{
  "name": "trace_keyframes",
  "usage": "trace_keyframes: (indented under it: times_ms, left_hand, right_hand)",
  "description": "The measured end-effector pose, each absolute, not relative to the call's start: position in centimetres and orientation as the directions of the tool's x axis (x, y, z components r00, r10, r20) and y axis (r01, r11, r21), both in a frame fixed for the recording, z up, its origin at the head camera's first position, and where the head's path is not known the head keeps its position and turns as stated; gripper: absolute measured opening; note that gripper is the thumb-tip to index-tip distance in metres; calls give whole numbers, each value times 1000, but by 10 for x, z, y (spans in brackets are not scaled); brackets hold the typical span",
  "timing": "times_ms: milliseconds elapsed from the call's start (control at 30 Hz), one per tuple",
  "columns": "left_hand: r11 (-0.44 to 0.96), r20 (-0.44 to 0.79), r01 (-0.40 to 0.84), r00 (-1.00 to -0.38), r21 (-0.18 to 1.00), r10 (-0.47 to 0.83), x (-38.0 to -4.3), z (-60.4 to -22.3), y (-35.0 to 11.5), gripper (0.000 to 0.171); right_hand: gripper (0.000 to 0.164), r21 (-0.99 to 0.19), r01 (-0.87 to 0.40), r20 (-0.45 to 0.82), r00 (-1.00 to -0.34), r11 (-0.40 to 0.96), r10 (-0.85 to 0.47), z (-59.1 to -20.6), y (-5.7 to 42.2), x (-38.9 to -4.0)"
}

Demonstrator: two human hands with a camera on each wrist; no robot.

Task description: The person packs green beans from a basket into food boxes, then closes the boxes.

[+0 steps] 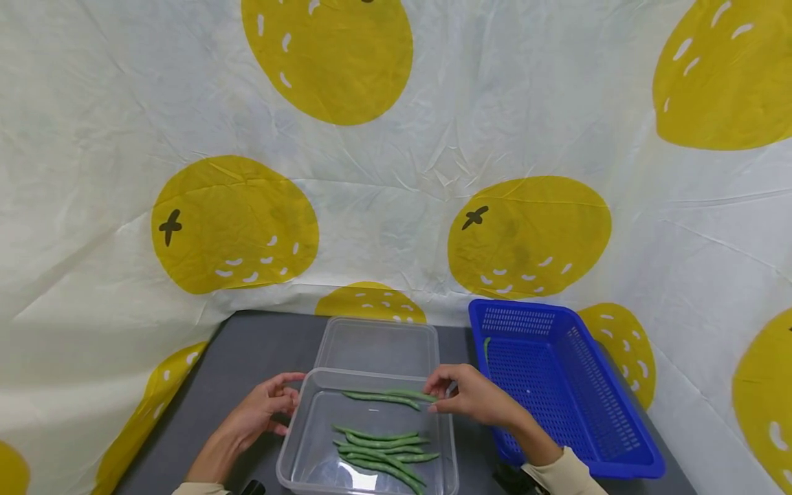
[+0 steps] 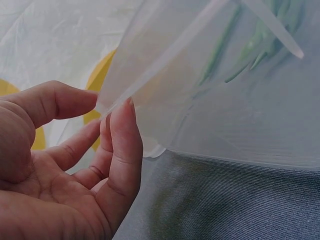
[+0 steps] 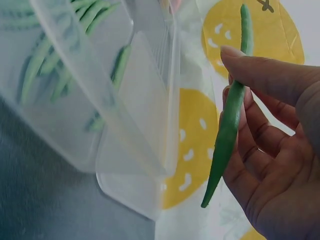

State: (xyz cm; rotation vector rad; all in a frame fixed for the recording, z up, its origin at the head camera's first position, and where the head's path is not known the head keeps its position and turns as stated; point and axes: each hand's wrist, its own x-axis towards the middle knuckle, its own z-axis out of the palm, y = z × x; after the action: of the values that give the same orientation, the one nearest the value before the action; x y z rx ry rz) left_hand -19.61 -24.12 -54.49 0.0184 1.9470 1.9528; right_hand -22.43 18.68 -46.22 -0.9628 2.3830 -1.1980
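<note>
A clear plastic container stands on the table with several green beans lying across its floor. Toward its far side lie other beans, set apart from that group. My left hand is at the container's left rim, where thumb and fingertips close on the edge in the left wrist view. Between thumb and fingers, my right hand pinches one green bean. This hand is over the container's far right corner, with the bean's ends sticking out past the fingers.
Behind the container lies a clear plastic lid. To the right, a blue perforated basket holds one bean by its left wall. A white sheet printed with yellow fruit hangs behind and beside the dark table.
</note>
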Motion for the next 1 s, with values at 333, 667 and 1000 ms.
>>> trace_keyframes:
  times_ms: [333, 667, 1000]
  left_hand:
    - [37, -254, -253, -929, 967, 270, -196, -546, -241, 63]
    - [40, -253, -251, -930, 967, 268, -194, -548, -240, 63]
    - [31, -259, -261, -925, 965, 277, -195, -548, -242, 62]
  right_hand:
    - [19, -813, -443, 43, -693, 378, -720, -468, 159, -224]
    - [31, -836, -425, 57, -697, 348, -714, -471, 146, -226]
    - [33, -860, -377, 34, -716, 345, -697, -455, 168, -234]
